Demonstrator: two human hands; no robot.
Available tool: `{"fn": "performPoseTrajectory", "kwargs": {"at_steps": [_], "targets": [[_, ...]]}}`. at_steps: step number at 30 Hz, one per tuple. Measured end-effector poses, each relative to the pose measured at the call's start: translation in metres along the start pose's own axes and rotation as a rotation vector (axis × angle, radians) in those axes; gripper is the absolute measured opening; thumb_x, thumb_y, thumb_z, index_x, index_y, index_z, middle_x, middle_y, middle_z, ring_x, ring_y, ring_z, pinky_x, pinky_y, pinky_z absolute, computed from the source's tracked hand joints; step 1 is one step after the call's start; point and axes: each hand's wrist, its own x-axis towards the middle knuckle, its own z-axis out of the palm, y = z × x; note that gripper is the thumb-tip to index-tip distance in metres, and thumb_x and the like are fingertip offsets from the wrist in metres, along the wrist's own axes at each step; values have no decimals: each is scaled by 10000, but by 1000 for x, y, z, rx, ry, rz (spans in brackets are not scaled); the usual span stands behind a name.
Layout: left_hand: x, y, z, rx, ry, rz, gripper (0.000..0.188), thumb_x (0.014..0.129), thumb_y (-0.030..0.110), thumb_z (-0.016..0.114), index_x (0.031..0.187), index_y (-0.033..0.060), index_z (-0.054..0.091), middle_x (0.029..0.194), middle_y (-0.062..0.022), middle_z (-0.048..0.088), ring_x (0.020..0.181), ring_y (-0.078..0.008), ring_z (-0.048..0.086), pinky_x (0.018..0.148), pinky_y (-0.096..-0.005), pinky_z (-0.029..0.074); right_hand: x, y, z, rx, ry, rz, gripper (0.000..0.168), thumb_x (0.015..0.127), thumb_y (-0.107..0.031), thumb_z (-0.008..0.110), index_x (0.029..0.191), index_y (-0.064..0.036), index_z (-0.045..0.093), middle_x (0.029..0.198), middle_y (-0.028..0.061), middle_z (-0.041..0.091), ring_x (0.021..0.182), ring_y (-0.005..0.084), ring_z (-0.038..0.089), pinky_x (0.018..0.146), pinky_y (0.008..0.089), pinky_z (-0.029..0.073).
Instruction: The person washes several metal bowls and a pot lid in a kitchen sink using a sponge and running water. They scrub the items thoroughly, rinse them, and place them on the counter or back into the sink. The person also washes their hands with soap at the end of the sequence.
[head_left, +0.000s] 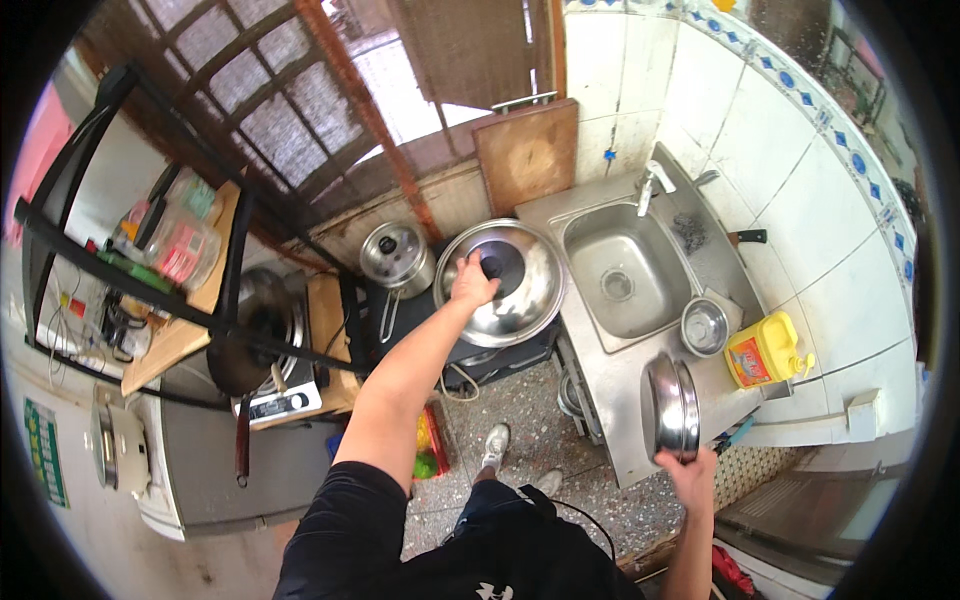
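My left hand (472, 283) is over the dark centre of a large domed metal lid (532, 300), its fingers and thumb beside the black knob (492, 267). Whether they grip the knob is unclear. My right hand (688, 474) holds the near rim of shiny metal basins (675, 409), apparently two nested together. They are tipped on edge above the steel counter (622, 442), right of the lid. Whether their lower edge touches the counter cannot be made out.
A steel sink (626, 270) with a faucet (649, 187) adjoins the lid. A small metal bowl (705, 327) and a yellow jug (765, 351) stand on the counter's right side. A lidded saucepan (396, 259) stands left of the lid. Farther left are a wok (251, 337) and a black-framed shelf (187, 307).
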Motion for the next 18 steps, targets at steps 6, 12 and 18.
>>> {"fn": "performPoseTrajectory", "kwargs": {"at_steps": [6,12,18], "targets": [[40,5,26,84,-14,52,430,687,189,737,1064,30,603,1138,-203,587,1105,-333,541,951,-391,436,-53,14,-32,179,237,90,202,690,1,771,857,18,659,782,28,666,697,83,598,660,237,484],[4,46,10,-12,-45,222,489,632,237,766,1049,29,619,1092,-194,606,1058,-314,567,936,-387,441,-61,32,-56,174,407,58,210,696,-10,754,878,4,652,753,23,655,651,77,579,626,221,460],[-87,78,-69,-175,142,425,486,628,266,760,1021,-3,661,949,-188,632,856,-284,629,782,-357,493,-27,24,-54,192,290,-142,227,732,-95,754,899,-2,631,786,8,634,688,71,564,655,223,449]]}}
